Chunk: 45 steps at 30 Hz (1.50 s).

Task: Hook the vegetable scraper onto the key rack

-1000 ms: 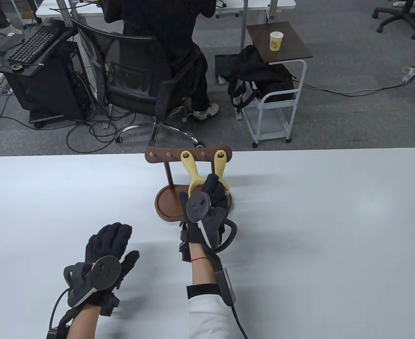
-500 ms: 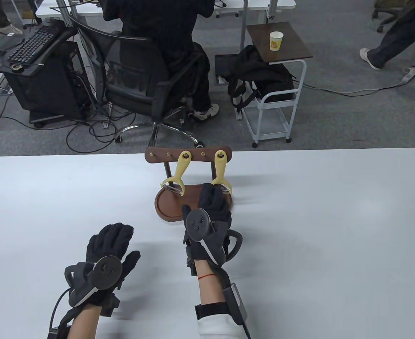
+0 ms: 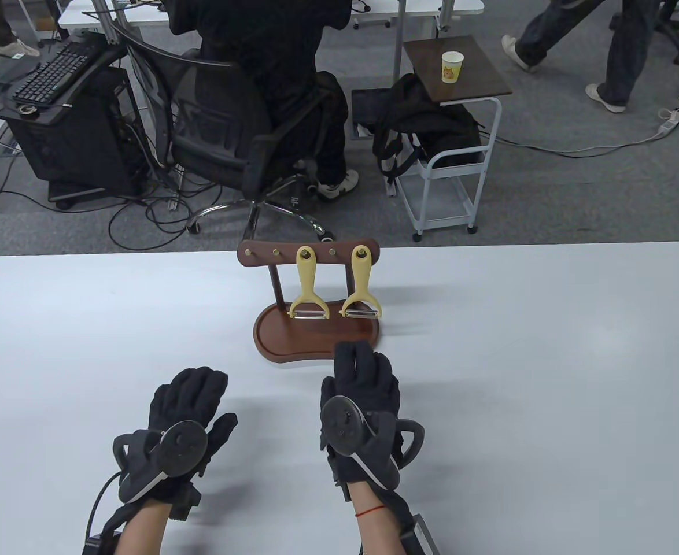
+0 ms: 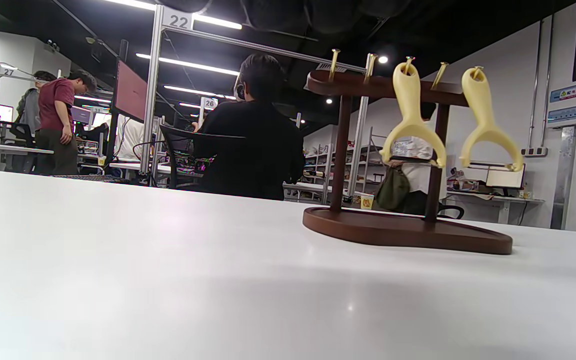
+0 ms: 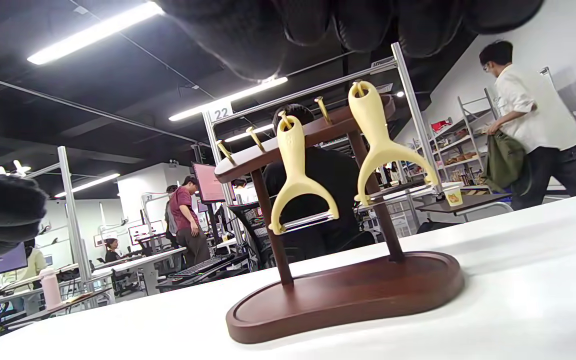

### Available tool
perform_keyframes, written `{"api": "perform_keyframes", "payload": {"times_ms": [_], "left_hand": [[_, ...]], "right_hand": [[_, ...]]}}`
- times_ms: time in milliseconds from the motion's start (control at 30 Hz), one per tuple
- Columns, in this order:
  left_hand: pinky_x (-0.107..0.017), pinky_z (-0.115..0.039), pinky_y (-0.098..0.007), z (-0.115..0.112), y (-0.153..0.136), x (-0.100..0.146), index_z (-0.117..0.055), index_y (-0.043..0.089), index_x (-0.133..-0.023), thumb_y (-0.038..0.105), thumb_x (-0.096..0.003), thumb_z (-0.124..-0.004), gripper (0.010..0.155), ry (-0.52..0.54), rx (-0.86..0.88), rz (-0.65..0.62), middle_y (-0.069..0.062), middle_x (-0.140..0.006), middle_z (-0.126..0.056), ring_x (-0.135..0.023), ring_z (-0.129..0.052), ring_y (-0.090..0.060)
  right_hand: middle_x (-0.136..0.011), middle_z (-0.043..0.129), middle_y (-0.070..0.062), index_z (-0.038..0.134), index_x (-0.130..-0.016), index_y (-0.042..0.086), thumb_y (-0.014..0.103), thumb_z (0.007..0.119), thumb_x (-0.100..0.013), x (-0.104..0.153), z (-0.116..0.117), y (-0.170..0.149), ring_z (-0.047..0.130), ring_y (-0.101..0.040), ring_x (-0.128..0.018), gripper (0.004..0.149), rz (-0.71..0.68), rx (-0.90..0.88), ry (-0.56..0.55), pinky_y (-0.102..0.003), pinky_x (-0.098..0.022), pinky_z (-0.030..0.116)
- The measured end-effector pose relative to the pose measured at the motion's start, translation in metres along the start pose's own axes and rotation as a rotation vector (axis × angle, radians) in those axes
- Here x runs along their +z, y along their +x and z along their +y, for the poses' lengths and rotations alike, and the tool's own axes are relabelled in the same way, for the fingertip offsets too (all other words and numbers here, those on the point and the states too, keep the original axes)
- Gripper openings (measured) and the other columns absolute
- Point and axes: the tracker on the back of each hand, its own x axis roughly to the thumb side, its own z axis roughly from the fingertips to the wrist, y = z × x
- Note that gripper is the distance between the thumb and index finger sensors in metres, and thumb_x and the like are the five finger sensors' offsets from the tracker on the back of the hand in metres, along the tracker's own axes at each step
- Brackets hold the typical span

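A dark wooden key rack (image 3: 316, 338) with brass pegs stands at the table's far middle. Two pale yellow vegetable scrapers hang from its pegs: a left scraper (image 3: 307, 286) and a right scraper (image 3: 361, 284). Both show in the left wrist view (image 4: 412, 117) (image 4: 488, 122) and the right wrist view (image 5: 298, 177) (image 5: 383, 145). My right hand (image 3: 362, 381) lies flat and empty just in front of the rack's base, fingers stretched out. My left hand (image 3: 192, 399) rests flat and empty on the table, to the rack's near left.
The white table (image 3: 548, 376) spreads wide on both sides of the rack. Beyond its far edge are an office chair with a seated person (image 3: 247, 115), a small white trolley (image 3: 455, 115) with a paper cup, and a person walking at the far right.
My right hand let go of the left scraper and drew back toward me. The scraper swung left on its peg and now hangs straight. My left hand shifted slightly.
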Motion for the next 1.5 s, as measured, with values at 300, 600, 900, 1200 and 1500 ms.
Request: {"api": "perform_keyframes", "payload": {"times_ms": [300, 600, 900, 1200, 1500], "left_hand": [[-0.086, -0.043, -0.058, -0.003, 0.002, 0.000, -0.037, 0.040, -0.113, 0.067, -0.0496, -0.054, 0.071, -0.014, -0.001, -0.009, 0.010, -0.125, -0.037, -0.121, -0.043, -0.023], [-0.086, -0.043, -0.058, -0.005, 0.003, 0.000, -0.038, 0.040, -0.113, 0.067, -0.0493, -0.054, 0.070, -0.008, 0.008, -0.019, 0.010, -0.124, -0.038, -0.121, -0.043, -0.023], [-0.086, -0.043, -0.058, -0.008, 0.004, 0.000, -0.039, 0.040, -0.112, 0.067, -0.0493, -0.053, 0.070, -0.016, -0.017, -0.022, 0.011, -0.124, -0.039, -0.120, -0.044, -0.023], [-0.086, -0.044, -0.058, -0.011, 0.005, 0.000, -0.040, 0.040, -0.112, 0.067, -0.0492, -0.053, 0.070, -0.034, -0.030, -0.026, 0.011, -0.124, -0.040, -0.120, -0.045, -0.023], [-0.086, -0.043, -0.058, -0.012, 0.006, -0.001, -0.040, 0.040, -0.112, 0.067, -0.0492, -0.053, 0.070, -0.042, -0.033, -0.030, 0.011, -0.124, -0.039, -0.120, -0.045, -0.023]], "right_hand": [[-0.118, 0.053, -0.012, 0.054, -0.111, 0.020, 0.034, 0.072, -0.062, 0.027, 0.005, -0.017, 0.058, -0.048, -0.100, 0.054, -0.057, -0.023, 0.009, -0.062, -0.071, 0.056], [-0.118, 0.054, -0.012, 0.055, -0.110, 0.020, 0.035, 0.071, -0.061, 0.037, 0.011, -0.031, 0.059, -0.047, -0.100, 0.054, -0.055, -0.032, 0.051, -0.062, -0.071, 0.056], [-0.118, 0.055, -0.012, 0.055, -0.110, 0.020, 0.035, 0.071, -0.061, 0.040, 0.016, -0.029, 0.059, -0.047, -0.100, 0.053, -0.079, -0.033, 0.077, -0.062, -0.071, 0.056], [-0.118, 0.054, -0.012, 0.055, -0.110, 0.020, 0.034, 0.071, -0.061, 0.042, 0.020, -0.025, 0.059, -0.047, -0.100, 0.053, -0.098, -0.019, 0.092, -0.062, -0.070, 0.056], [-0.118, 0.054, -0.012, 0.055, -0.110, 0.020, 0.034, 0.071, -0.061, 0.042, 0.020, -0.025, 0.059, -0.047, -0.100, 0.054, -0.094, -0.023, 0.107, -0.062, -0.071, 0.056]]}}
